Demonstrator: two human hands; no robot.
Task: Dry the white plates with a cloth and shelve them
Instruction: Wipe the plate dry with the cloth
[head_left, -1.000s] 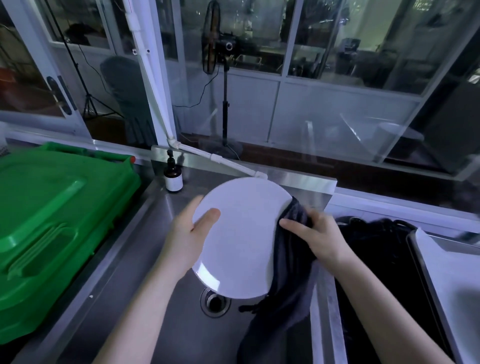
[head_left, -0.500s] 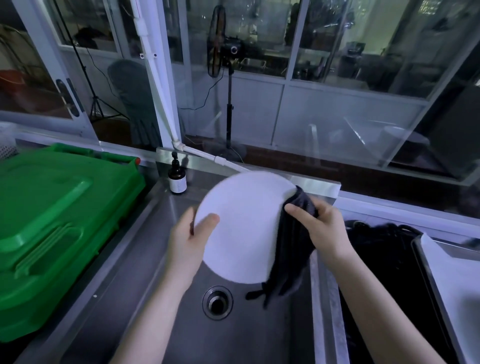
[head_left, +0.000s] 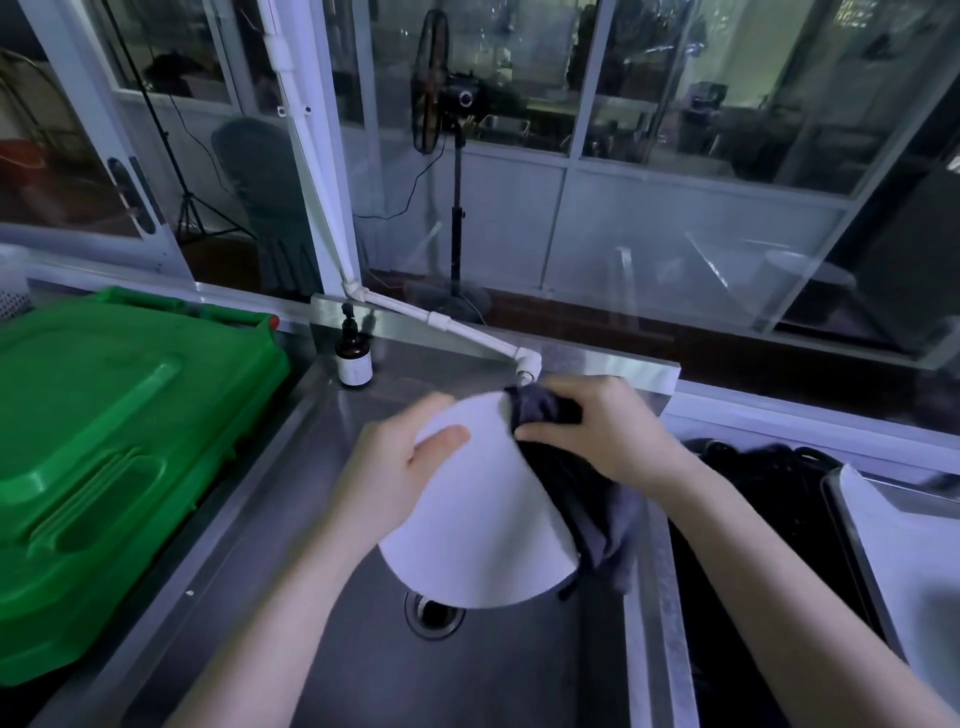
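While the left hand (head_left: 395, 470) grips the smooth round plate (head_left: 483, 525), the right hand (head_left: 597, 431) pinches soft dark cloth (head_left: 587, 499).

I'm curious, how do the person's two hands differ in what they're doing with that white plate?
The left hand holds the white plate bare, with its thumb on the plate's face. The right hand grips a bunched dark cloth and presses it against the plate. The left hand is at the plate's left edge, the right hand at its upper right edge. Both are curled in a grip and work on the same plate above the steel sink.
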